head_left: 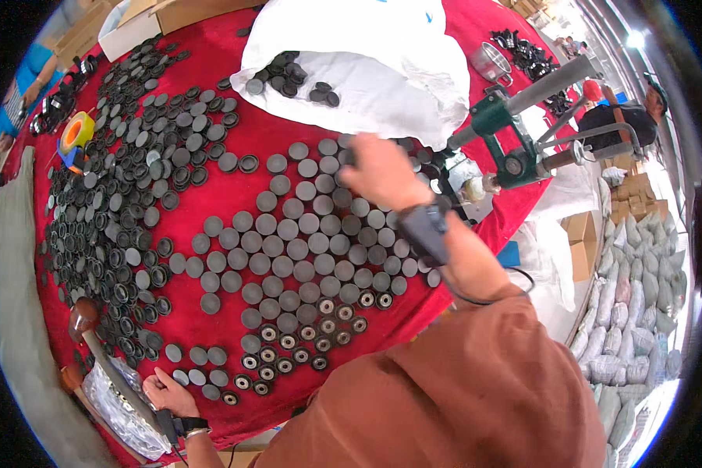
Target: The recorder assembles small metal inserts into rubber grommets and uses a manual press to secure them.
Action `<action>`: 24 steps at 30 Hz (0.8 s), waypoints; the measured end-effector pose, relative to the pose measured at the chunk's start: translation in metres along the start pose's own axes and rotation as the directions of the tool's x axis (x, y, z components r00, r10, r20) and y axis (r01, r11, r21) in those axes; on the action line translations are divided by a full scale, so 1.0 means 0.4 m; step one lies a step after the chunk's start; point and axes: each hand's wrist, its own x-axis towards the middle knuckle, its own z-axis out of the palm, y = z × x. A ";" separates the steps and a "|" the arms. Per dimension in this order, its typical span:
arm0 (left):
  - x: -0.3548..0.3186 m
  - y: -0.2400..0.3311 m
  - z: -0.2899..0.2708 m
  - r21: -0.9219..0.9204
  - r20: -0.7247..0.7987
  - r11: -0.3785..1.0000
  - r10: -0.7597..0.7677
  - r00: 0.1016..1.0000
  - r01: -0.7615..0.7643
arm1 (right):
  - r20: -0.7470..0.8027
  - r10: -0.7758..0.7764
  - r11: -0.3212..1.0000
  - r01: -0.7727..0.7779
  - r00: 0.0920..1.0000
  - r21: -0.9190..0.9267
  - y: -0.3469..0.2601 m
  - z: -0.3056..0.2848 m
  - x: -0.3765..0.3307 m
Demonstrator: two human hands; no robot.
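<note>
Flat round grey-black caps lie face up in close rows on the red cloth. Over the far end of these rows reaches my right hand, its fingers curled downward around a dark cap; the fingertips are partly hidden. Low on the left, my left hand rests by the cloth's near edge, fingers apart and slightly bent, beside a small group of caps. It holds nothing that I can see. Several round pieces with metal centres sit at the near end of the rows.
Loose caps are heaped on the left. A white sack with caps at its mouth lies at the back. The green hand press stands at right, by a metal pot. A hammer and yellow tape roll are left.
</note>
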 end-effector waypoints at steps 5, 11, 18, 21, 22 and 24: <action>0.003 -0.025 0.031 -0.036 -0.137 0.991 0.126 0.983 -0.132 | -0.082 0.335 0.941 -0.338 0.939 -0.021 0.261 -0.103 -0.107; 0.003 -0.043 0.033 -0.059 -0.123 0.992 0.103 0.987 -0.111 | 0.012 0.565 0.821 -0.564 0.825 0.088 0.305 -0.100 -0.077; 0.010 -0.072 0.035 -0.012 -0.099 0.997 0.078 0.992 -0.080 | -0.347 0.372 0.920 -0.392 0.861 0.013 0.369 -0.073 -0.126; 0.013 -0.089 0.044 -0.092 -0.100 0.992 0.074 0.992 -0.083 | -0.005 0.445 0.866 -0.432 0.895 -0.251 0.400 -0.043 -0.158; 0.010 -0.085 0.030 -0.083 -0.115 0.993 0.069 0.991 -0.078 | -0.002 0.432 0.875 -0.420 0.902 -0.241 0.393 -0.032 -0.149; 0.008 -0.071 0.003 -0.161 -0.031 0.986 0.036 0.999 -0.040 | -0.108 0.323 0.920 -0.339 0.940 -0.195 0.370 -0.005 -0.127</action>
